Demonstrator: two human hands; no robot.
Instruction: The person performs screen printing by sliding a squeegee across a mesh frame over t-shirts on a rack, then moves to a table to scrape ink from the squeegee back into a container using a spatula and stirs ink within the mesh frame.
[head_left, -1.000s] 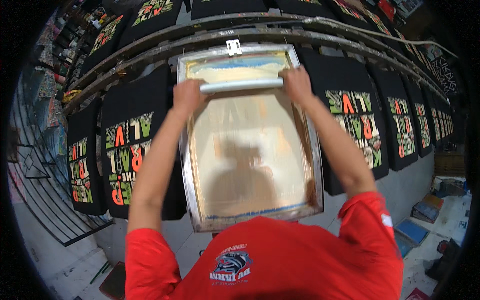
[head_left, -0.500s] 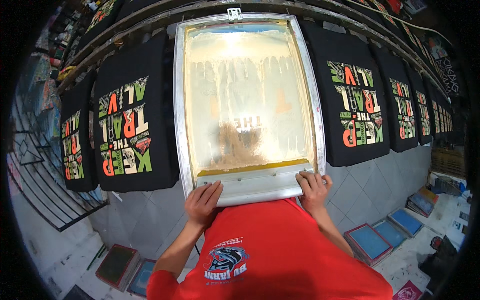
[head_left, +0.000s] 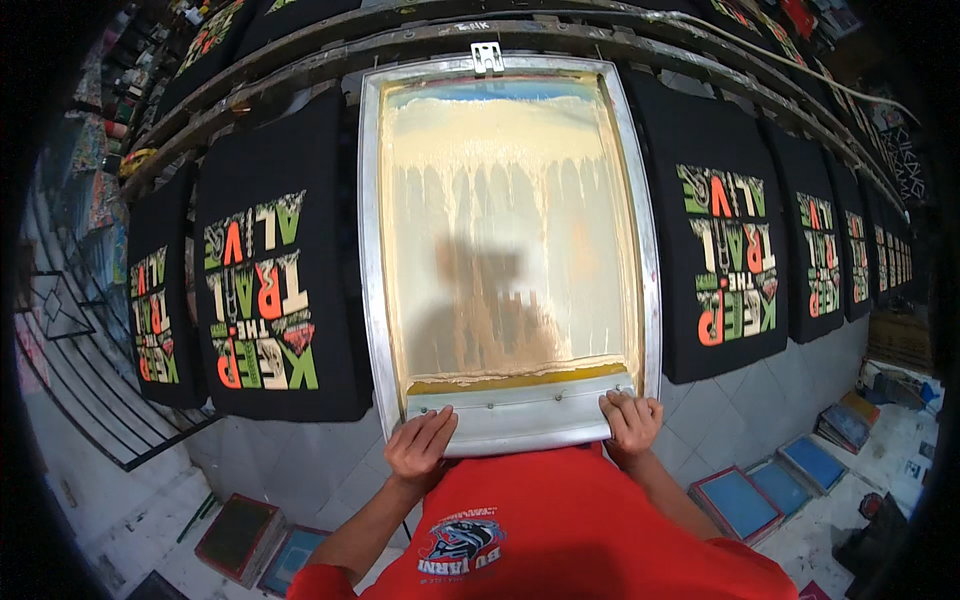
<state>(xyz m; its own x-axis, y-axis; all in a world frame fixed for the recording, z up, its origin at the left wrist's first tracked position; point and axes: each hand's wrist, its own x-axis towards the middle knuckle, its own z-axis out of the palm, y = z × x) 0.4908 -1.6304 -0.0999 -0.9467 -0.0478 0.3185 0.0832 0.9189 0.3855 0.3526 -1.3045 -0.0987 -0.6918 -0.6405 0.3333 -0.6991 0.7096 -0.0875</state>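
A metal-framed printing screen (head_left: 368, 230) lies in front of me, its mesh (head_left: 505, 200) coated with cream ink that is thick at the far end and streaked lower down, under my shadow. A wide silver squeegee (head_left: 520, 420) with small studs along it rests across the near end of the screen, beside a band of yellow squeegee rubber or ink. My left hand (head_left: 420, 440) is closed on the squeegee's left end, and my right hand (head_left: 628, 425) is closed on its right end, fingers over the top. A small metal fitting (head_left: 487, 57) is on the far edge of the frame.
Black printed shirts (head_left: 270, 150) (head_left: 715, 130) lie on boards in rows either side. Wooden rails (head_left: 300, 55) and a pale cable (head_left: 760, 50) run behind. A black metal grille (head_left: 75, 370) is at left. Coated screens (head_left: 738, 500) (head_left: 240, 530) are on the floor at lower right and left.
A second ago my hands held the squeegee near the screen's far end; half a second ago they had pulled it to the near end, where it remains. The view has shifted slightly since.
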